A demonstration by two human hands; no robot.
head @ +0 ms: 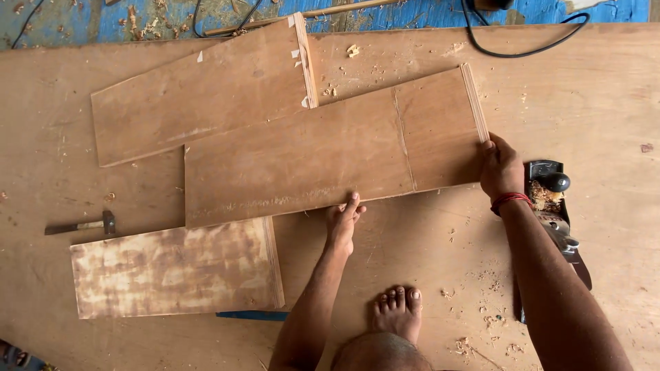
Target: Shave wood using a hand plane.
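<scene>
A long brown plywood board (323,154) lies slanted across a large plywood sheet (605,89). My left hand (342,221) presses its fingers on the board's near long edge, around the middle. My right hand (500,168) grips the board's right end at its near corner; a red thread circles that wrist. A second board (199,93) lies behind it at the upper left, partly under the long one. A third, paler and blotchy board (175,268) lies at the lower left.
A metal hand plane (550,196) rests just right of my right wrist, partly hidden by my forearm. A small hammer (82,224) lies at the left. My bare foot (397,312) stands on the sheet. A black cable (522,51) loops at the top. Wood shavings are scattered about.
</scene>
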